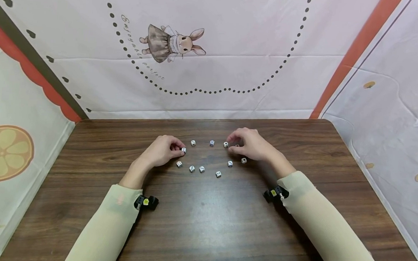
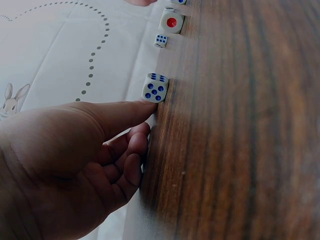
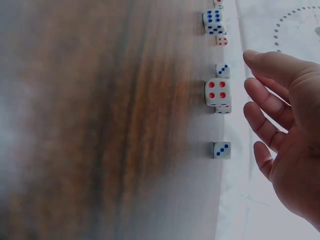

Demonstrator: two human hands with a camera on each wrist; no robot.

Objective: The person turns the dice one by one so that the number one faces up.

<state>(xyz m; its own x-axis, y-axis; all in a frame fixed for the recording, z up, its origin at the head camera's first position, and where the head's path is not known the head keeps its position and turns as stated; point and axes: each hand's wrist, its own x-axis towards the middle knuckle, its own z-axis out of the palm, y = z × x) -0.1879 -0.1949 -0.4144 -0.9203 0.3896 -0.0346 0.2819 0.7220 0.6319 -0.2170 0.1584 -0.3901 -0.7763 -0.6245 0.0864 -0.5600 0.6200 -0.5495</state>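
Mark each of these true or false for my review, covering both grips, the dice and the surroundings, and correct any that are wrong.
1. The left grip touches a white die. True.
2. The right grip is clenched in a tight fist. False: its fingers are loosely curved and apart.
3. The die at the left grip turns a face with five blue pips to the left wrist camera. True.
4. The tabletop is plain white. False: it is brown with a wood grain.
5. A rabbit print shows on the cloth beyond the tabletop. True.
6. Both sleeves are bright red. False: they are pale green.
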